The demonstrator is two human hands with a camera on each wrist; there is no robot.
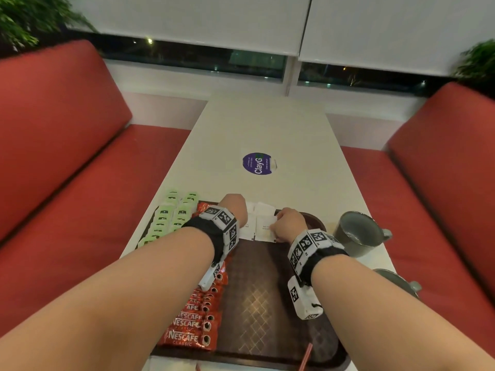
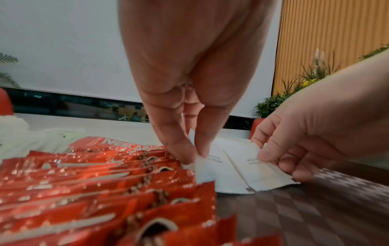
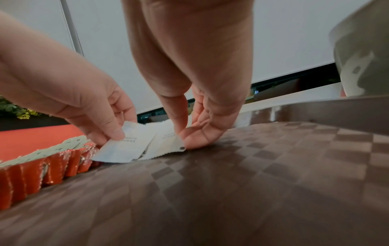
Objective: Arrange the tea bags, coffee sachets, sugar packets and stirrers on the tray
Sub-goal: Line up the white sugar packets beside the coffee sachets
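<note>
A brown woven-pattern tray (image 1: 267,303) holds green tea bags (image 1: 171,218) in rows at its left and red coffee sachets (image 1: 192,325) overlapped in a line beside them. White sugar packets (image 1: 263,227) lie at the tray's far middle. My left hand (image 2: 196,158) pinches the left edge of one sugar packet (image 2: 227,176) between thumb and finger. My right hand (image 3: 183,138) pinches the right edge of the neighbouring packet (image 3: 166,143), fingertips down on the tray. A red stirrer (image 1: 306,356) pokes over the tray's near edge.
A grey mug (image 1: 359,234) stands on the white table just right of the tray, with a second mug (image 1: 396,282) nearer me. A purple sticker (image 1: 257,163) marks the table beyond. Red benches (image 1: 67,183) flank both sides.
</note>
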